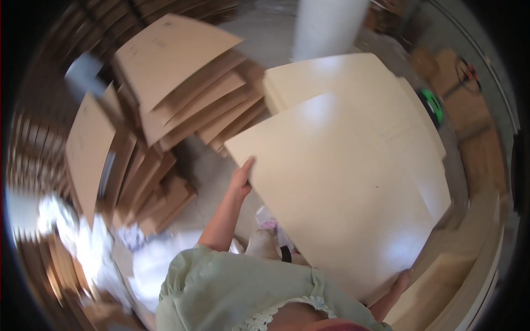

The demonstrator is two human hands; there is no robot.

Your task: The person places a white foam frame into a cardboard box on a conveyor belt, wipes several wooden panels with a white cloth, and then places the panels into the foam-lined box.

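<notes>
A large pale cream cardboard sheet, flat and glossy, is carried between both hands and fills the centre and right of the view. The left hand has its grip clamped on the sheet's left edge, fingers extended along it; the right hand holds the sheet's lower right corner, its grip mostly hidden beneath the board. Behind the sheet, partly covered by it, lies a stack of similar cream sheets. Left of the sheet, fanned piles of brown cardboard blanks rest on the grey concrete floor. Above the sheet stands a white pillar; to its right, a green object, blurred.
</notes>
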